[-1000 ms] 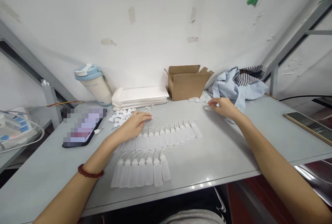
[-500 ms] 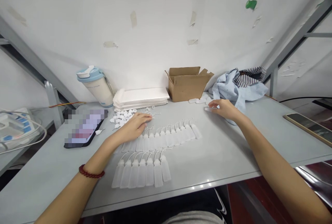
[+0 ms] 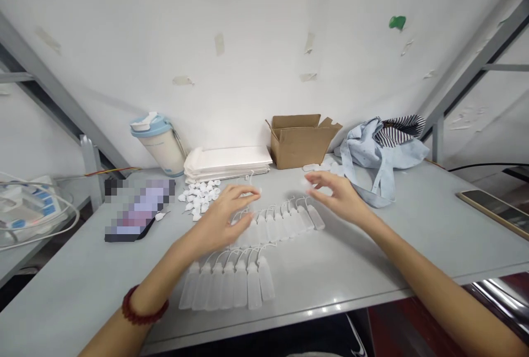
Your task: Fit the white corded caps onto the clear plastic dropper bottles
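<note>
My left hand [image 3: 235,214] is raised above the upper row of translucent tags [image 3: 285,225], thumb and fingertips closed round a small white piece with a thin loop standing up from it. Facing it, my right hand [image 3: 333,194] pinches a small translucent piece between thumb and fingers. A gap lies between the two hands. The lower row of tags [image 3: 217,288] lies nearer the table's front edge, their thin loops pointing up and right. White caps [image 3: 200,194] form a pile left of my left hand.
Behind stand a cup [image 3: 159,145], white padded envelopes [image 3: 229,161] and an open cardboard box [image 3: 300,145]. A blue cloth bag [image 3: 372,153] lies at right. Phones lie at left [image 3: 140,208] and far right [image 3: 496,211]. One cap [image 3: 160,216] lies alone.
My right hand has come left from beside the bag with a translucent piece. My left hand has lifted and moved right with a white looped piece. The view has shifted slightly.
</note>
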